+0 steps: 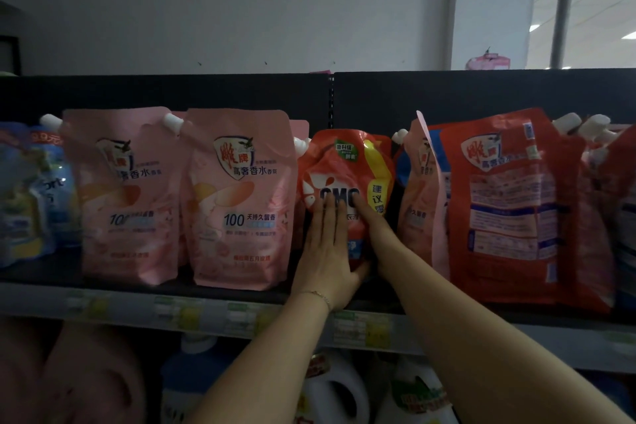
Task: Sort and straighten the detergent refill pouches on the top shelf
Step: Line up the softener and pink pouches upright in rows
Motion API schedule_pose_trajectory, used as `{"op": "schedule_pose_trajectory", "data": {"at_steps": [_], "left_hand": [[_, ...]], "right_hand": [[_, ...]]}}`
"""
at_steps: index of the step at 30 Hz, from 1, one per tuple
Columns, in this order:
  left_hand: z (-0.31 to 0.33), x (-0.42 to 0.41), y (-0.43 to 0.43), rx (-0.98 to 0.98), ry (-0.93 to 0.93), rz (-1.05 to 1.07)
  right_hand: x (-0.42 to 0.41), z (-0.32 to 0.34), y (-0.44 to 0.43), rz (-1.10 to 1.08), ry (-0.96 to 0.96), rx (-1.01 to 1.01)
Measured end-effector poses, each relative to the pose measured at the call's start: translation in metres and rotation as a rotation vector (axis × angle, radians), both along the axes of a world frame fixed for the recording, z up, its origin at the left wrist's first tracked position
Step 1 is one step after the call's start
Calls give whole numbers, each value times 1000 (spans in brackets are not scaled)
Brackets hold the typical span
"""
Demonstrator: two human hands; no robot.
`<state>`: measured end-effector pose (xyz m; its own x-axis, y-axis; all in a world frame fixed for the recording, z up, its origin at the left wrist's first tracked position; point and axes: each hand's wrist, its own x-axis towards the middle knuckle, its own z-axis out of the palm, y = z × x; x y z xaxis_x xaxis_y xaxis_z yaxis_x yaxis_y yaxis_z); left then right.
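The red OMO pouch (347,162) stands in the middle of the top shelf (213,291), crumpled and bent at the top. The left hand (325,248) lies flat on its front with straight fingers pressing on the letters, and the thumb reaches under the bottom of the bag. The right hand (375,227) is on the bag's right side with a finger on the front; the rest of it is hidden, so nobody can tell if it grips. On the left, the bag sits just beside a pink pouch (241,200) that stands up straight, with almost no room between them. A second pink pouch (127,196) stands further left, then some blue pouches (34,193). On the right there is a dark gap, then a pink pouch turned sideways (418,189) that leans on a big red pouch (509,210). The big red pouch shows its back and its bottom comes right up to the shelf's front edge. Behind the bags is a black back panel (206,93), with open room above their tops. Bottles (330,389) stand on the shelf below.
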<state>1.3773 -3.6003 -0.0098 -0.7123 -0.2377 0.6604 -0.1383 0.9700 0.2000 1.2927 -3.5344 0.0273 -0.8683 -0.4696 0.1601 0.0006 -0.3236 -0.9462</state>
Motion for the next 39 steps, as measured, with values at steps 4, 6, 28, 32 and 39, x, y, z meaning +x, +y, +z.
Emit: {"op": "schedule_pose_trajectory", "data": {"at_steps": [4,6,28,32,39], "left_hand": [[-1,0,-3,15,-3,47],[0,1,-4,17,1,35],[-4,-3,-8,-38,82,61],[-4,-5,-9,-39,91,42],[-4,-3,-10,-24,89,23]], "right_hand": [[-5,-3,-13,-27,-24,52],[-14,-4,-18,-56,-28,90],[-39,13,-15,-83,-156,-47],[-45,16,-15,-120,-125,-24],[-64,12,-4,-117,-82,163]]}}
